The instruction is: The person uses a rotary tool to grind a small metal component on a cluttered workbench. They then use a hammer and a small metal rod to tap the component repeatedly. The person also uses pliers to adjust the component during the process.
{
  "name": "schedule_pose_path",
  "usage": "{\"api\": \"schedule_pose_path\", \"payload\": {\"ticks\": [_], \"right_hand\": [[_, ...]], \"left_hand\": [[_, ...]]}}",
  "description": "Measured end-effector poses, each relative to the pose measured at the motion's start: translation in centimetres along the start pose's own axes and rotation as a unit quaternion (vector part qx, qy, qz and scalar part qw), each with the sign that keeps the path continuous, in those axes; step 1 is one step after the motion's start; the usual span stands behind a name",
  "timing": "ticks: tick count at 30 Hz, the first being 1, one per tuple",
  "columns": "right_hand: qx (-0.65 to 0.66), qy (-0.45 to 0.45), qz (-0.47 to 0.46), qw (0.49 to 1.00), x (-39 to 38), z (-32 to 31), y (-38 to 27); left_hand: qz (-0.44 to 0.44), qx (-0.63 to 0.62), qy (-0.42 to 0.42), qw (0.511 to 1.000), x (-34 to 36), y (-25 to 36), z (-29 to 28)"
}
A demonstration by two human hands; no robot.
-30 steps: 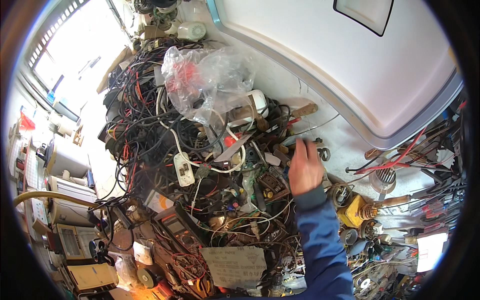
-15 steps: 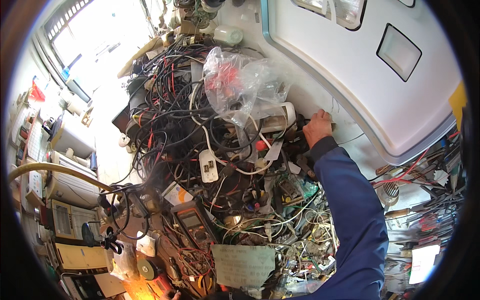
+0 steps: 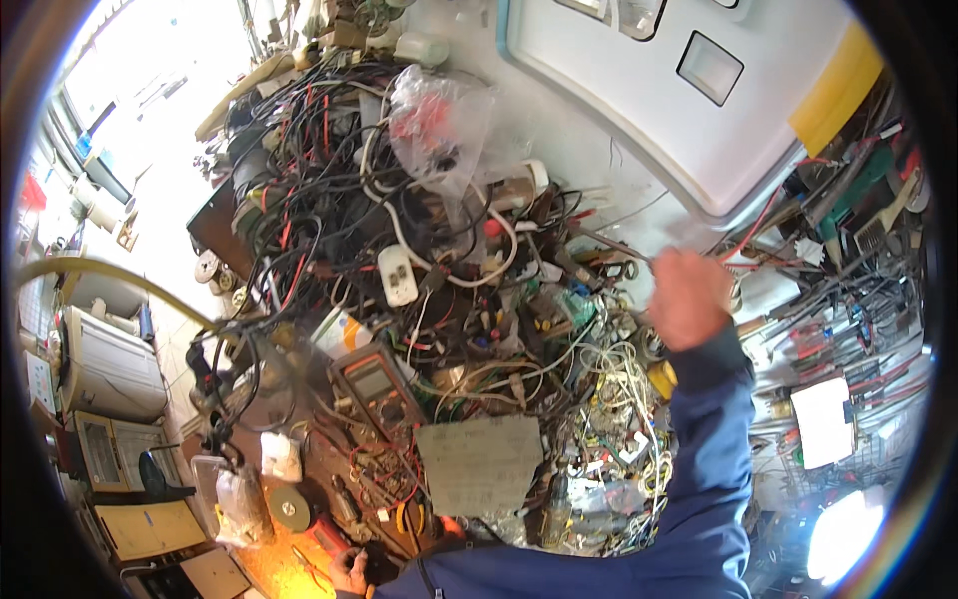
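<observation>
My right hand (image 3: 689, 299) is closed, raised right of the heap, and a thin rod-like tool (image 3: 617, 245) sticks out of it toward the left. Its grip is hidden inside the fingers, so its exact kind does not show. At the bottom edge my left hand (image 3: 351, 572) is closed around the rear of a red angle grinder (image 3: 327, 536). The grinder's round grey disc (image 3: 289, 507) points up and left, over a brightly lit orange patch of bench. Beside it lie pliers with yellow handles (image 3: 409, 521).
Tangled black cables (image 3: 329, 190) pile up at the far left with a clear plastic bag (image 3: 439, 130). A white socket strip (image 3: 397, 277), a multimeter (image 3: 376, 387) and a grey-green sheet (image 3: 479, 464) lie nearer. A white moulded panel (image 3: 639, 90) stands behind; tools (image 3: 838, 290) crowd the right.
My right hand has come back from the white panel's foot, nearer and rightward, now with the rod-like tool in it. The view has shifted, and more of my left hand and the grinder shows.
</observation>
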State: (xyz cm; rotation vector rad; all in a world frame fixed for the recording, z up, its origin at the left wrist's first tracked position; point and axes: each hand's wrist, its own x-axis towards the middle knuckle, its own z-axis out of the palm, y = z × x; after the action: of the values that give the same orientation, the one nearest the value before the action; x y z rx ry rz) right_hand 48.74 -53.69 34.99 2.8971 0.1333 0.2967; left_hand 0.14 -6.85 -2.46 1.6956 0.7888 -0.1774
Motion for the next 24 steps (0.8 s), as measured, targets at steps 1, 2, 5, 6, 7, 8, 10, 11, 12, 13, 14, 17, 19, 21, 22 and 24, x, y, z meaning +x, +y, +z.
{"api": "schedule_pose_path", "payload": {"ticks": [1,2,5,6,7,8,10,11,12,13,14,17,19,21,22,24], "right_hand": [[0.019,0.009,0.021,1.0,-3.4,-0.4,1.1],[0.046,0.017,0.041,0.998,-7.0,-0.3,2.4],[0.227,0.018,0.126,0.966,-16.5,0.4,2.5],[0.34,-0.024,0.168,0.925,-18.7,-0.2,1.6],[0.41,-0.041,0.195,0.89,-22.1,0.6,0.9],[0.474,-0.062,0.213,0.852,-24.8,1.0,-0.3],[0.606,-0.133,0.229,0.75,-30.1,0.6,-4.4],[0.653,-0.175,0.24,0.696,-32.6,0.5,-6.7],[0.687,-0.216,0.252,0.646,-35.0,1.2,-8.9],[0.734,-0.212,0.244,0.598,-36.7,0.8,-12.0],[0.777,-0.203,0.234,0.548,-38.2,0.3,-15.0],[0.779,-0.277,0.181,0.533,-41.2,-0.8,-20.4],[0.769,-0.297,0.121,0.553,-42.7,-0.3,-22.5],[0.754,-0.285,0.066,0.587,-43.4,-1.4,-24.6],[0.75,-0.283,0.043,0.596,-43.5,-1.9,-25.6],[0.737,-0.281,-0.002,0.615,-43.7,-2.9,-27.3]], "left_hand": [[0.032,0.051,0.032,0.998,-0.9,8.5,2.1],[0.042,0.075,-0.02,0.996,-0.4,9.3,1.5],[0.056,0.024,-0.031,0.998,-1.2,12.5,1.0],[0.013,-0.07,-0.078,0.994,-1.7,14.3,0.8],[0.034,-0.08,-0.107,0.99,-0.8,13.3,-0.3],[0.022,-0.148,-0.11,0.983,-1.3,16.3,0.2],[-0.055,-0.338,-0.162,0.925,-0.7,17.6,-0.2],[-0.053,-0.382,-0.152,0.91,-1.0,18.7,-0.3],[-0.041,-0.424,-0.144,0.893,-1.0,19.6,-0.1],[-0.033,-0.444,-0.168,0.88,-0.9,19.4,-0.7],[-0.018,-0.463,-0.194,0.864,-0.8,19.1,-1.4],[0.004,-0.563,-0.229,0.794,-1.9,19.3,-3.4],[0.003,-0.555,-0.17,0.814,-3.3,19.4,-5.0],[0.008,-0.565,-0.153,0.811,-4.4,18.7,-7.0],[0.02,-0.569,-0.142,0.81,-5.0,18.7,-8.1],[0.039,-0.58,-0.12,0.805,-6.1,18.6,-10.0]]}}
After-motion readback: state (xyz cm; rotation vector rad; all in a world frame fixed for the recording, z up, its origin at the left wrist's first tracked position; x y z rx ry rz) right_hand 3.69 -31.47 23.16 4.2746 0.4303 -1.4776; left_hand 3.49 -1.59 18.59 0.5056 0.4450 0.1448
